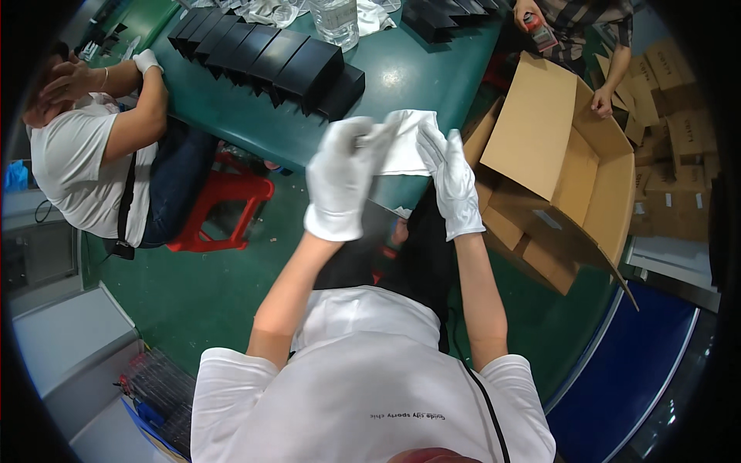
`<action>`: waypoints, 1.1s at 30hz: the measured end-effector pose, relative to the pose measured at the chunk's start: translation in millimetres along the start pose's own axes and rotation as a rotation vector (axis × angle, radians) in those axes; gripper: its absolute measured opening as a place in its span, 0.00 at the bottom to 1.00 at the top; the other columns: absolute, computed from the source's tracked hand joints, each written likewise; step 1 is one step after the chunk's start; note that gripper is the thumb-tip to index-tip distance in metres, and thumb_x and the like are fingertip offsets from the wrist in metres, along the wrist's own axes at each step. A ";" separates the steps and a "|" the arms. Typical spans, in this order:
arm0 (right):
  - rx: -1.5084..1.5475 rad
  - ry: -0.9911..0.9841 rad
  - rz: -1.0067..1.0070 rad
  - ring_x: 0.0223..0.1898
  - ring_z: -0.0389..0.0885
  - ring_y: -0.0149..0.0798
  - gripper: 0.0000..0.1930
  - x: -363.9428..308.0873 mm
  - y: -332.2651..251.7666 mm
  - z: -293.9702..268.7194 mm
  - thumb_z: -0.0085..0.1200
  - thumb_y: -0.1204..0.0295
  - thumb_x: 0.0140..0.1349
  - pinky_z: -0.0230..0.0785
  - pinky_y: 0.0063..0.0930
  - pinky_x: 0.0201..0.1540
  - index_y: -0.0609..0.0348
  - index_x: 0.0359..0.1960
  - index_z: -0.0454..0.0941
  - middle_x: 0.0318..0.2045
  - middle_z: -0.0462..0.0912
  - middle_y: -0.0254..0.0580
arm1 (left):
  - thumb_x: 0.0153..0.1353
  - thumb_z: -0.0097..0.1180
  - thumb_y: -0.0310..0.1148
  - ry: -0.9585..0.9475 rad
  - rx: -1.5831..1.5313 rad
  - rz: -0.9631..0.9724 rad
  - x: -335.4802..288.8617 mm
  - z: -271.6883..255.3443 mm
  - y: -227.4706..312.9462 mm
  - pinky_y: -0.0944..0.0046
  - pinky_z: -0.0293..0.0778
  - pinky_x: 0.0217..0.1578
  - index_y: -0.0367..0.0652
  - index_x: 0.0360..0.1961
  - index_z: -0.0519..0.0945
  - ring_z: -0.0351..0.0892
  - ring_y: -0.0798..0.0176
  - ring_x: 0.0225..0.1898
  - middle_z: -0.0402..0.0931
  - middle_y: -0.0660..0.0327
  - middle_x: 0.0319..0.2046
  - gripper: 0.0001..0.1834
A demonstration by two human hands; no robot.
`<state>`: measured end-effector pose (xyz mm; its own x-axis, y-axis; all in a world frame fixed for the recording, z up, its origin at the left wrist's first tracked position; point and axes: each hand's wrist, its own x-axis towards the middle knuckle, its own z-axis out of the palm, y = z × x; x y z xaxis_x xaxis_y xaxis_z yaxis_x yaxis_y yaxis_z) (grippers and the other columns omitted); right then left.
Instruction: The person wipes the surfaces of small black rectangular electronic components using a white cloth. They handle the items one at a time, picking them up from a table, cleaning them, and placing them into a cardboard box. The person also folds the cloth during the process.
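Note:
Both my hands wear white gloves, in front of the near corner of the green table (392,77). My left hand (338,181) is smeared by motion, so its finger positions are unclear. Fingers stretched upward, my right hand (454,185) stands beside a white cloth (411,143) at the table's edge; I cannot tell whether it touches the cloth. Just beyond my left hand, a row of black box-like pieces (270,58) stands on the table. Below the hands lies a blurred dark area that I cannot make out.
A large open cardboard box (575,166) stands at my right. Behind it are stacked cartons (679,147) and a person (579,35) holding a red object. At left, another person (100,147) sits on a red stool (224,208). A clear plastic bottle (336,23) stands on the table.

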<state>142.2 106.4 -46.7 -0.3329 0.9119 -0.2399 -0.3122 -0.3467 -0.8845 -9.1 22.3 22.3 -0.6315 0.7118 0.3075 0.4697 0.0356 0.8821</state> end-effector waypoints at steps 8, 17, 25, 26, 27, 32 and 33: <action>0.905 -0.404 0.363 0.61 0.76 0.46 0.45 -45.0 -23.2 -39.6 0.30 0.35 0.75 0.64 0.40 0.70 0.68 0.71 0.65 0.61 0.77 0.48 | 0.59 0.62 0.33 -0.079 0.362 0.776 -81.3 114.4 72.3 0.67 0.77 0.29 0.51 0.33 0.83 0.79 0.68 0.25 0.76 0.69 0.24 0.02; 1.094 -0.581 0.254 0.61 0.76 0.45 0.45 -71.6 -32.7 -33.8 0.32 0.34 0.74 0.64 0.40 0.69 0.67 0.71 0.65 0.61 0.77 0.48 | 0.60 0.64 0.36 -0.251 0.408 0.775 -99.3 92.8 74.3 0.70 0.74 0.24 0.63 0.56 0.83 0.77 0.72 0.24 0.82 0.77 0.33 0.21; 1.150 -0.622 0.147 0.61 0.76 0.45 0.45 -83.5 -40.5 -33.2 0.33 0.34 0.74 0.64 0.40 0.69 0.67 0.71 0.65 0.61 0.77 0.48 | 0.60 0.63 0.31 -0.289 0.417 0.814 -117.5 77.2 81.5 0.71 0.69 0.22 0.59 0.57 0.82 0.70 0.75 0.22 0.81 0.80 0.36 0.23; 1.157 -0.625 0.134 0.61 0.76 0.45 0.45 -84.2 -40.3 -33.0 0.34 0.34 0.73 0.64 0.40 0.69 0.67 0.71 0.65 0.61 0.77 0.48 | 0.60 0.63 0.31 -0.293 0.402 0.813 -117.4 76.5 80.8 0.70 0.70 0.23 0.59 0.57 0.83 0.71 0.75 0.22 0.81 0.79 0.36 0.22; 1.155 -0.627 0.124 0.61 0.76 0.45 0.45 -85.0 -41.6 -32.6 0.34 0.34 0.73 0.64 0.40 0.69 0.67 0.71 0.65 0.61 0.77 0.48 | 0.60 0.63 0.31 -0.298 0.388 0.810 -117.1 75.6 79.2 0.70 0.71 0.23 0.59 0.56 0.84 0.72 0.74 0.22 0.81 0.79 0.35 0.21; 1.178 -0.634 0.079 0.61 0.76 0.45 0.45 -82.8 -45.9 -29.6 0.35 0.34 0.73 0.64 0.40 0.69 0.66 0.71 0.65 0.61 0.77 0.49 | 0.58 0.64 0.27 -0.465 -0.043 0.538 -94.8 62.4 90.4 0.66 0.78 0.30 0.55 0.55 0.86 0.81 0.66 0.27 0.84 0.72 0.35 0.21; 1.182 -0.636 0.069 0.61 0.76 0.45 0.45 -81.5 -47.2 -28.9 0.35 0.34 0.73 0.64 0.40 0.69 0.66 0.71 0.65 0.61 0.77 0.49 | 0.57 0.65 0.26 -0.469 -0.102 0.493 -90.3 59.5 92.5 0.65 0.79 0.32 0.54 0.54 0.86 0.83 0.64 0.29 0.85 0.70 0.35 0.22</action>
<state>209.8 54.8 3.0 -0.6305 0.7375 0.2418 -0.7462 -0.6618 0.0727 128.0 3.1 54.8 -0.0141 0.8575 0.5144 0.5589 -0.4198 0.7151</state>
